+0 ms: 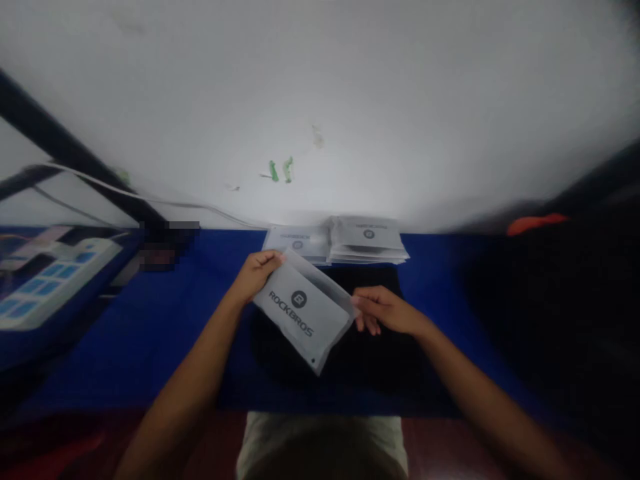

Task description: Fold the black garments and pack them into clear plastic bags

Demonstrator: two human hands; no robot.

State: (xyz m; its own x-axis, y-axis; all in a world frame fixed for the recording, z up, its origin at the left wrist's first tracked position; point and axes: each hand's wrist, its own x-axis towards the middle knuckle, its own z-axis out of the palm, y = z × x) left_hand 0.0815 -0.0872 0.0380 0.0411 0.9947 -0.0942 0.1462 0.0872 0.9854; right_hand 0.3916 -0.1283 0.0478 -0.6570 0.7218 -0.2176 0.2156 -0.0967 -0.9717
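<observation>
A frosted plastic bag (295, 323) printed with a round logo and "ROCKBROS" is held up in front of me, tilted down to the right. My left hand (255, 275) pinches its upper left corner between thumb and fingers. At its right corner my right hand (383, 310) pinches the edge, with the lower fingers loosely curled. Beneath the bag lies a dark black item (390, 353) whose kind I cannot make out. Behind it sit a stack of similar bags (367, 240) and a flatter bag (295, 241) to the stack's left.
A blue cloth (175, 333) covers the table, which meets a white wall (350, 100). A white power strip (55, 287) with blue sockets lies at left, and a pale cable (165, 200) runs along the wall. A large dark mass (565, 320) stands at right.
</observation>
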